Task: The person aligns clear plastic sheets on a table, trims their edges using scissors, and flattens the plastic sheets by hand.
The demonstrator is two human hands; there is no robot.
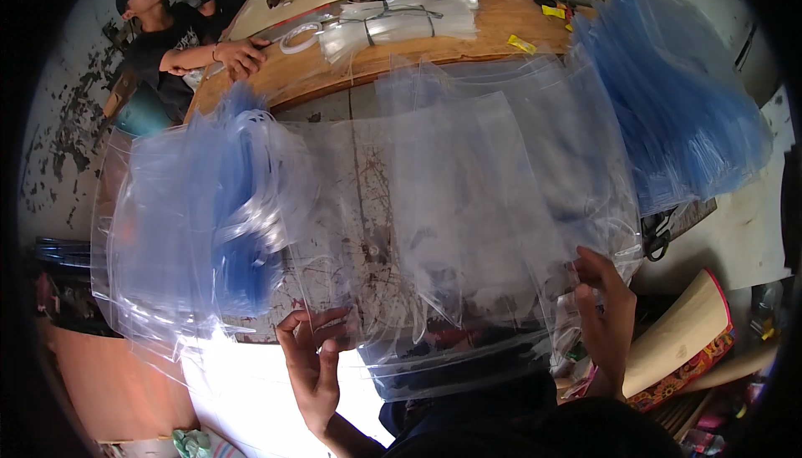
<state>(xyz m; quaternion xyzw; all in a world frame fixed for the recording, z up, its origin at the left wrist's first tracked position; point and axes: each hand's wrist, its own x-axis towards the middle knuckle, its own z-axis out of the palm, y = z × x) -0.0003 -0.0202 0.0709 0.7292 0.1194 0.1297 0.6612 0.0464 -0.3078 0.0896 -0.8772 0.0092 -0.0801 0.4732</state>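
A clear plastic sheet [468, 274] stretches between my two hands at the near edge of the worktable. My left hand [311, 370] has its thumb and curled fingers on the sheet's near left edge. At the near right edge, my right hand [608, 324] grips the plastic between thumb and bent fingers. More transparent sheets lie under and beyond it, and their layers are hard to tell apart. To the left, a pile of clear and bluish plastic sheets [167, 232] hangs over the table edge, with a bunch of clear strips [263, 174] on it.
A thick stack of blue plastic sheets [677, 107] stands at the right, with black scissors [657, 236] below. Tied clear strips [401, 23], a tape roll [301, 37] and yellow wrappers [522, 43] lie on the wooden board. A person's hand [242, 58] rests at the far left.
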